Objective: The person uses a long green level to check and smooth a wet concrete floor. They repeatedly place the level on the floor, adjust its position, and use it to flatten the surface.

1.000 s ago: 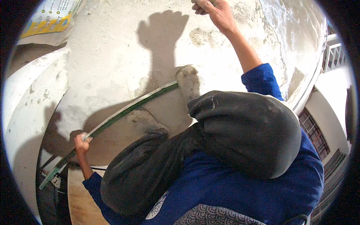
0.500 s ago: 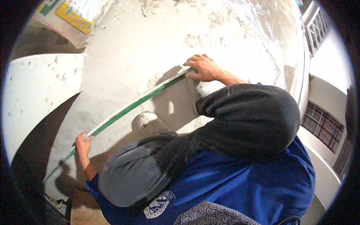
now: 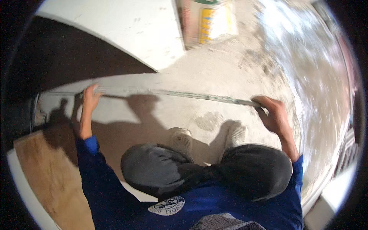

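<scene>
A long, thin straight bar (image 3: 195, 96) with patchy green on its side stretches across in front of my feet, close over the pale floor. My left hand (image 3: 89, 100) grips it toward the left, and a stretch of the bar runs on beyond that hand. At its right end, my right hand (image 3: 274, 113) is closed around it, thumb on the near side. Motion blurs the bar's left part. Whether its underside touches the floor I cannot tell.
My shoes (image 3: 181, 140) stand behind the bar. Clear, shiny plastic sheeting (image 3: 318, 84) lies along the right. A printed sack (image 3: 222, 27) sits at the far side beside a white panel (image 3: 130, 28), with a dark area below it. Plywood (image 3: 50, 178) lies at the near left.
My view has turned, so the sack and white panel appear farther right. The bar has gone from a steep slant to nearly level across the view. Both hands still hold it.
</scene>
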### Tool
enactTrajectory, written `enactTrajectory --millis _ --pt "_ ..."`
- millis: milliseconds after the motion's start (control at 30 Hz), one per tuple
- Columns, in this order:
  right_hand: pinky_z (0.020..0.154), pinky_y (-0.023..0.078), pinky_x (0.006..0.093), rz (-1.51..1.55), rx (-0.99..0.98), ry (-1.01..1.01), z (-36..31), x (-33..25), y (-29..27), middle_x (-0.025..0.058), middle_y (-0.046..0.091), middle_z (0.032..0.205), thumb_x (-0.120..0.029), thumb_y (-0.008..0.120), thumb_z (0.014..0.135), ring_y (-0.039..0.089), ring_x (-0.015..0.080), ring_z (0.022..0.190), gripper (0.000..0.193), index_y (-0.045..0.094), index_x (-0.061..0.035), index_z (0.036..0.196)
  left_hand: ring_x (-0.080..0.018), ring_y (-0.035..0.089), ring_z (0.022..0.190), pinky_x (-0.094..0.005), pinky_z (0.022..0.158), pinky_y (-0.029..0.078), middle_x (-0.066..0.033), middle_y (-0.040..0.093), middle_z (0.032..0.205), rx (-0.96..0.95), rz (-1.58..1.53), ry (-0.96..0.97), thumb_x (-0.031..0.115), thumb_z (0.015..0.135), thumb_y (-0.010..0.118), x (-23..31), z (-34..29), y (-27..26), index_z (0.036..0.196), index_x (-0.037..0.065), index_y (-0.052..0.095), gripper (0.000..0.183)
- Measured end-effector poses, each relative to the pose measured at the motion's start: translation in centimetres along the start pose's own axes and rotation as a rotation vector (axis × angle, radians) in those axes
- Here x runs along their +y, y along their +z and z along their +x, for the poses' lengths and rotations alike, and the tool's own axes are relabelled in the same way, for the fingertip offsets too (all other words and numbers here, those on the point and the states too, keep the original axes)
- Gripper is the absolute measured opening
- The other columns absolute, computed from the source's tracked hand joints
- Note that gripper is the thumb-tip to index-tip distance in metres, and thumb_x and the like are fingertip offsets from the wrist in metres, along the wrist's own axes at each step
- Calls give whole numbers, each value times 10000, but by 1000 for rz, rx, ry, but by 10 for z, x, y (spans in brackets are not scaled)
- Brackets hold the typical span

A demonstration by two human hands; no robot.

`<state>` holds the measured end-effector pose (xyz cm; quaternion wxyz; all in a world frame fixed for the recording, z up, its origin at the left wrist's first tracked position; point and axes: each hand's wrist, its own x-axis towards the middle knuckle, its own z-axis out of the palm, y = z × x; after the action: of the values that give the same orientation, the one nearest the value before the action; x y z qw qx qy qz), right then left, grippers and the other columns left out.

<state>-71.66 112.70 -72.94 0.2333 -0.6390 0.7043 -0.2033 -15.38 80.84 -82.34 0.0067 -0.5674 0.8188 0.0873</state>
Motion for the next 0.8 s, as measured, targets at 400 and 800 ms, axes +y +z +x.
enactTrajectory --millis 400,800 --pt "790 537 317 396 -75 -273 -26 -174 -121 85 707 921 -321 810 698 692 200 807 461 673 -54 1048 -263 572 1181 -352 973 457 -166 613 1264 648 -283 -457 198 796 790 -77 -97 -135 1362 21 503 659" --pt "810 536 371 445 -643 -900 3 -156 -145 140 641 970 -103 676 818 640 258 909 294 598 -29 1091 -252 634 1077 -345 895 503 -171 635 1234 558 -701 -512 288 861 745 24 -108 -117 1377 -15 448 668"
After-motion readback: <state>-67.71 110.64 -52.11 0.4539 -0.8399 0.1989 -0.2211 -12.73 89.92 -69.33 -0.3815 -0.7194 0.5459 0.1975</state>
